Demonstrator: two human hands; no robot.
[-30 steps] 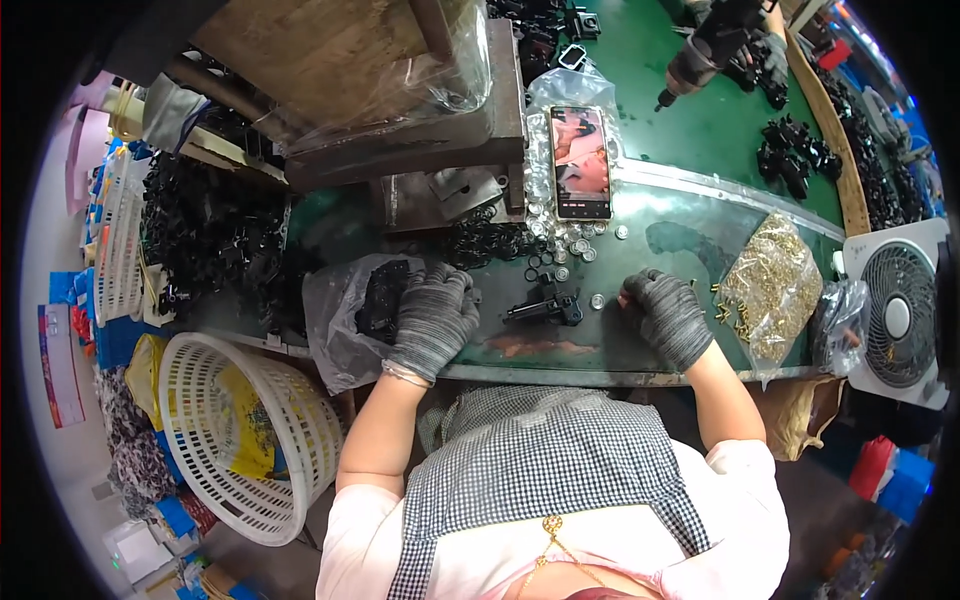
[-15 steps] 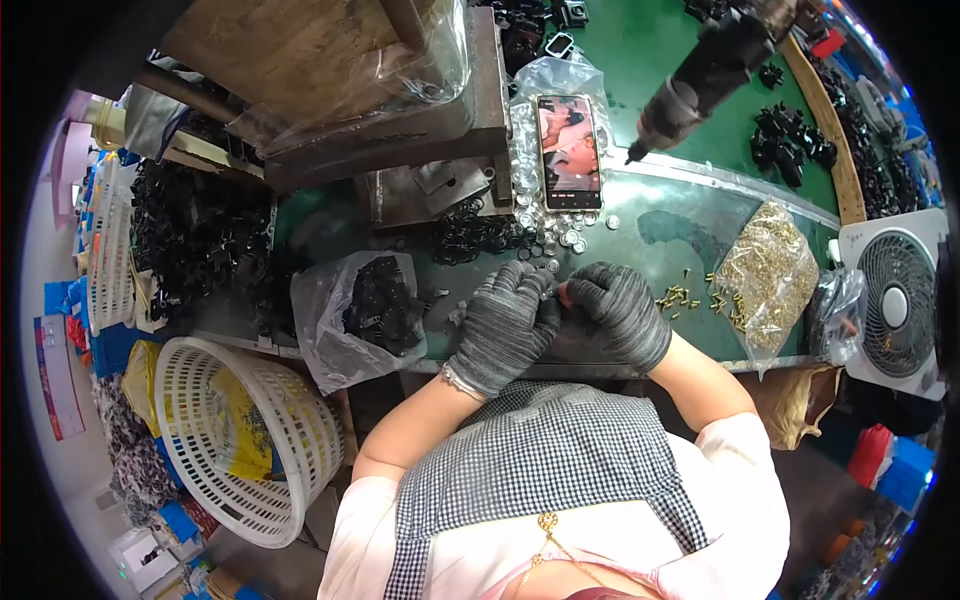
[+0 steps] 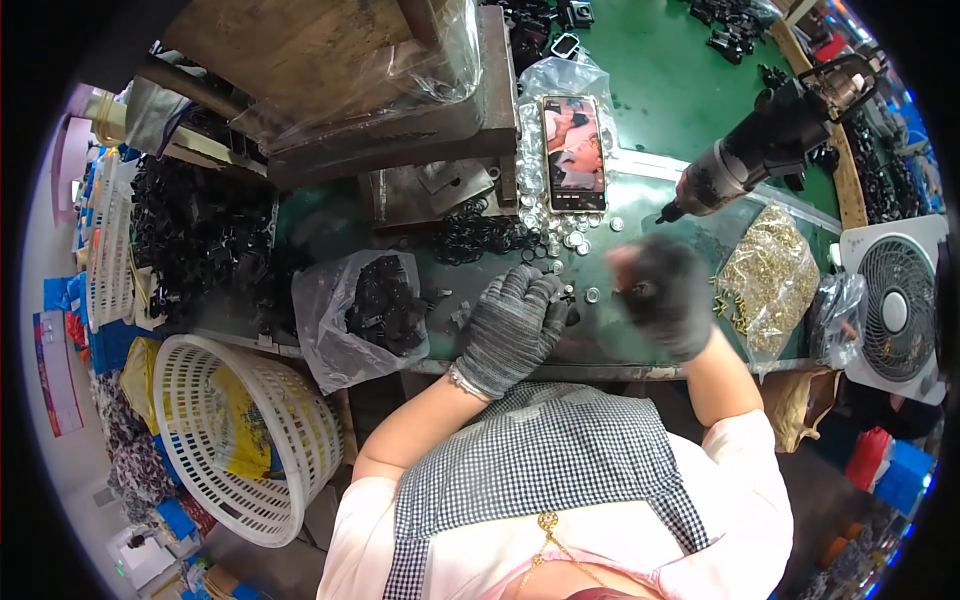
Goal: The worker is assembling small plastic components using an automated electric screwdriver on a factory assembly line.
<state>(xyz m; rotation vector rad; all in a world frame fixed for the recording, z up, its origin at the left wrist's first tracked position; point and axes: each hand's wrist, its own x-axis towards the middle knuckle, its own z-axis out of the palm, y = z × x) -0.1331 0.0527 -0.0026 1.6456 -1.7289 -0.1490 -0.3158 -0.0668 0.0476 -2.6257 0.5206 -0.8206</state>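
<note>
My left hand [image 3: 508, 332], in a grey knitted glove, rests near the bench's front edge. Its fingers are closed on a small black part [image 3: 573, 315] that is mostly hidden. My right hand [image 3: 665, 298], gloved with fingertips bare, is smeared by motion to the right, so its grip cannot be read. Just above it hangs a power screwdriver [image 3: 725, 170], its bit pointing down and left. A small round metal piece [image 3: 591, 295] lies between my hands. Brass-coloured screws in a clear bag [image 3: 770, 280] sit right of my right hand.
Beyond my hands a phone [image 3: 575, 155] lies beside round metal pieces [image 3: 577, 240] and black rings [image 3: 465, 232]. To the left are a bag of black parts [image 3: 385, 310] and a white basket [image 3: 290, 450]. A heavy metal press [image 3: 400, 140] stands behind; a fan [image 3: 893, 305] is far right.
My right hand has moved away from my left, to the right and slightly up. The screwdriver has swung nearer and rightward. My left hand has stayed about where it was.
</note>
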